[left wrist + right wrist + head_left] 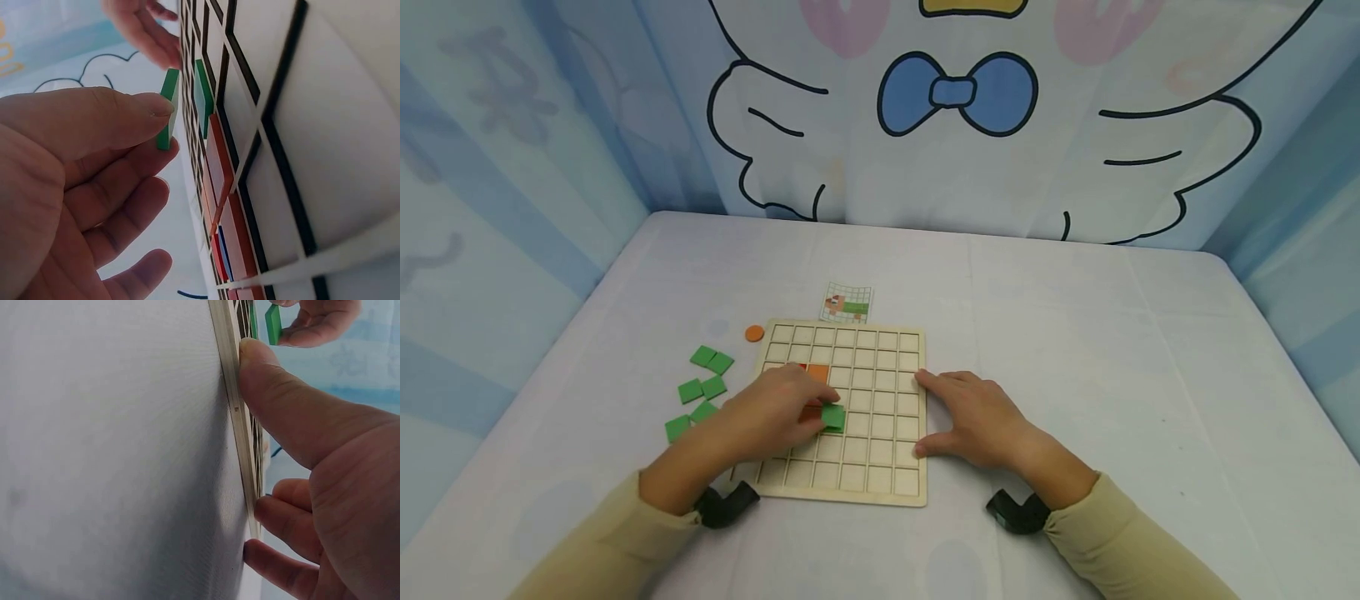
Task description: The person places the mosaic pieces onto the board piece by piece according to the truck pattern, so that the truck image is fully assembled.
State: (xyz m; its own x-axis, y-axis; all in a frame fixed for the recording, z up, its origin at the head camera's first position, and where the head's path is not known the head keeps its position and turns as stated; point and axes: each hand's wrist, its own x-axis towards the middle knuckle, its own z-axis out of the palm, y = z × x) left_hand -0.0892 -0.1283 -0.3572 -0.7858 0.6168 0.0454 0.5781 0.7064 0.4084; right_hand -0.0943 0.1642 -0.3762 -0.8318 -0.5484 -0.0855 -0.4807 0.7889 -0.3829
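My left hand (767, 410) pinches a green square tile (167, 134) between thumb and fingertips, a little above the wooden grid board (842, 499). Directly past it, in the left wrist view, another green tile (203, 100) sits in the grid beside reddish-orange tiles (219, 162). An orange tile (817, 373) shows in the head view; the left hand partly covers the tiles around it. At the board's right edge rests my right hand (977, 417), its thumb and fingertips spread along the rim and touching it.
Several loose green tiles (690, 391) lie on the white-covered table left of the board. An orange disc (754, 333) is by the board's upper left corner. Behind the board lies a small gridded picture card (847, 302). A printed curtain (955, 167) hangs behind the table.
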